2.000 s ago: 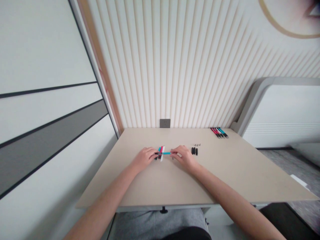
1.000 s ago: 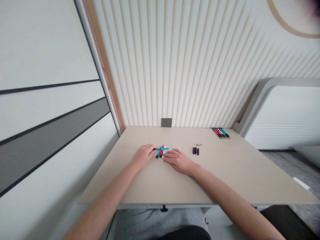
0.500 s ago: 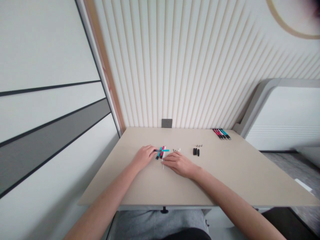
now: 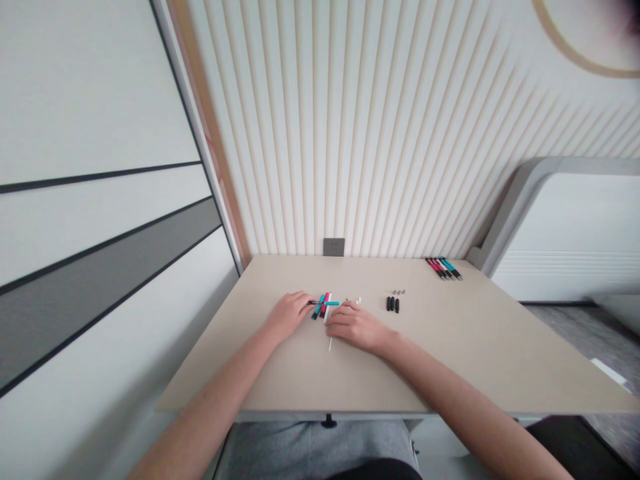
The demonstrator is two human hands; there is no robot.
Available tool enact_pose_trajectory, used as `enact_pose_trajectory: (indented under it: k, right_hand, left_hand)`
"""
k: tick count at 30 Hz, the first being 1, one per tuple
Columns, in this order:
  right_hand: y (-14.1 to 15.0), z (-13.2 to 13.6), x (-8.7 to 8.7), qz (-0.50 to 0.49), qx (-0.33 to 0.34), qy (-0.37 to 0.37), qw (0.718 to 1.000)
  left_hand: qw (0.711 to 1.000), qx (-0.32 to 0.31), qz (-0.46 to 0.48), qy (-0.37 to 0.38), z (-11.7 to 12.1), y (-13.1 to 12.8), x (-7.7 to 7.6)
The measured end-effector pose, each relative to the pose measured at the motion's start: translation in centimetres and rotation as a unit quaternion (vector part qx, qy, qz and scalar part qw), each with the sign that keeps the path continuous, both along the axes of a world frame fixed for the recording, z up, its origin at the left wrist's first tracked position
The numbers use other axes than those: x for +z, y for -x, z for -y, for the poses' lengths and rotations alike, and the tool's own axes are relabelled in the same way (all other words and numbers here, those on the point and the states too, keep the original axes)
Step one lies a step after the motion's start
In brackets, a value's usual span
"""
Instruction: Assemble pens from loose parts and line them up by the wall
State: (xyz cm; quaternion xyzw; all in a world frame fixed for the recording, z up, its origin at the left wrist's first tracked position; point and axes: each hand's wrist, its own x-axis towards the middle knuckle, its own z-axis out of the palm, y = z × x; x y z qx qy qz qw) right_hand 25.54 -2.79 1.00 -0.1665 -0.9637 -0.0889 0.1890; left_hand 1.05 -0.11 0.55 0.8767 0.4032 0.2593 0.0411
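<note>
Stretching out from the near edge, a pale beige table point(image 4: 415, 360), butting against a ribbed cream wall point(image 4: 350, 133) with a grey wall socket point(image 4: 333, 247) on the far side, flanked by a striped panel wall point(image 4: 100, 200) rising on the left and a white cabinet point(image 4: 565, 233) standing beyond the right corner. Lying in the far right corner, a row of pens point(image 4: 443, 268). Sitting left of them, nearer the middle, three black caps point(image 4: 393, 304) and, just beyond those, small metal parts point(image 4: 399, 291). Reaching in from the near side, both forearms. Lying crosswise at mid-table, a teal pen point(image 4: 330, 303), long axis running left to right, dark tip pointing left, crossing a teal-and-red pile of pens point(image 4: 320, 309) and ending at the left hand point(image 4: 287, 316); fingers there closing around the dark end, though whether clenching or merely resting is hard to tell from this distance. Resting just right of a white strip point(image 4: 329, 317), the right hand point(image 4: 357, 328), apparently released, grasping nothing.
</note>
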Motion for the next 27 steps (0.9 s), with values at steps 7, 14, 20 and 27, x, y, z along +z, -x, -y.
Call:
enact_pose_trajectory:
  k: [7,14,20,27]
  right_hand:
    - [0.2,0.0,0.5,-0.024,0.004,-0.004,1.0]
    - [-3.6,-0.8,0.0,-0.136,-0.203,0.041,0.969]
    - [-4.3,-1.1,-0.6,-0.13,-0.227,0.056,0.963]
    - [-3.8,-1.2,-1.1,-0.142,-0.215,0.056,0.965]
  left_hand:
    - [1.0,0.001,-0.003,0.004,0.1,0.0,0.1]
    - [1.0,0.011,-0.008,0.006,0.1,0.0,0.4]
    - [1.0,-0.001,-0.01,0.01,0.1,0.0,0.3]
    - [1.0,0.001,-0.008,0.01,0.2,0.0,0.4]
